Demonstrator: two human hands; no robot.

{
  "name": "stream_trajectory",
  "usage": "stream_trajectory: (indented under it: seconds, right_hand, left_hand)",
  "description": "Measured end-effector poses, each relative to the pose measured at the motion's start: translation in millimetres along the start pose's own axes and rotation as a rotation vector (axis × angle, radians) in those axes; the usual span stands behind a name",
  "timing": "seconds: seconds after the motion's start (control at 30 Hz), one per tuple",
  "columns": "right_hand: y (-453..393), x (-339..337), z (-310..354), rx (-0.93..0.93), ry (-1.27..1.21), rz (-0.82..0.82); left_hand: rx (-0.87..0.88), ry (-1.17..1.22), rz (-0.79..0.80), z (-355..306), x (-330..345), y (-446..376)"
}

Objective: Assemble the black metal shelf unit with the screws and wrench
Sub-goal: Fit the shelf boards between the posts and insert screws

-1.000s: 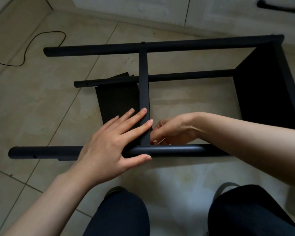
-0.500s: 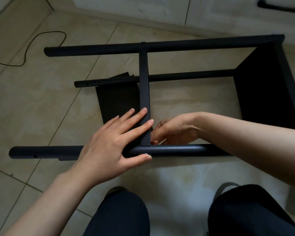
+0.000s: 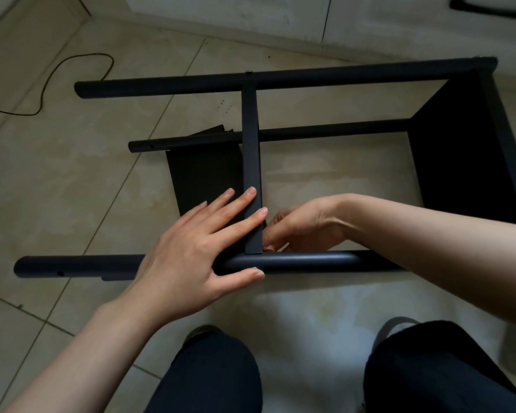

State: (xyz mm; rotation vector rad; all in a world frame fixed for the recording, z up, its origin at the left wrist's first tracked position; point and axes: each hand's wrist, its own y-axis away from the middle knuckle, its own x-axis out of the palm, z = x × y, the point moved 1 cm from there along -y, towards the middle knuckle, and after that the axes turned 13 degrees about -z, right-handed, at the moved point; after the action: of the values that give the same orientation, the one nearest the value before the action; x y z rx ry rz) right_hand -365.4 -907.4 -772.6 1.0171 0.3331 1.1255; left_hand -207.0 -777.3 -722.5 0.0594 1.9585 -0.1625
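Note:
The black metal shelf unit lies on its side on the tiled floor. Its near tube [image 3: 310, 260] runs left to right in front of me. A shelf panel's edge strip [image 3: 251, 162] meets that tube at a right angle. My left hand [image 3: 191, 248] lies with straight fingers across the strip and panel. Its thumb presses under the tube beside a silver screw head [image 3: 254, 268]. Behind the tube, my right hand [image 3: 298, 225] curls its fingers at the joint. It pinches a thin metal piece, apparently the wrench, mostly hidden by the fingers.
The far tube [image 3: 340, 76] and middle tube [image 3: 325, 131] lie parallel beyond. An end panel [image 3: 465, 150] stands at the right. A black cable [image 3: 51, 81] curls on the floor at the far left. White cabinet doors [image 3: 251, 10] are at the back, my knees [image 3: 209, 380] below.
My right hand's fingers have shifted slightly at the joint, and the thin silvery piece seen a second ago is now mostly covered. The left hand and frame have stayed put.

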Motion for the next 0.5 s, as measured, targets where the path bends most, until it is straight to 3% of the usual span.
stream_trajectory:
  seconds: [0.5]
  right_hand:
    - [-0.6,-4.0,-2.0,-0.057,-0.049,0.018]
  left_hand:
    - [0.002,0.005,0.009,0.5,-0.9,0.2]
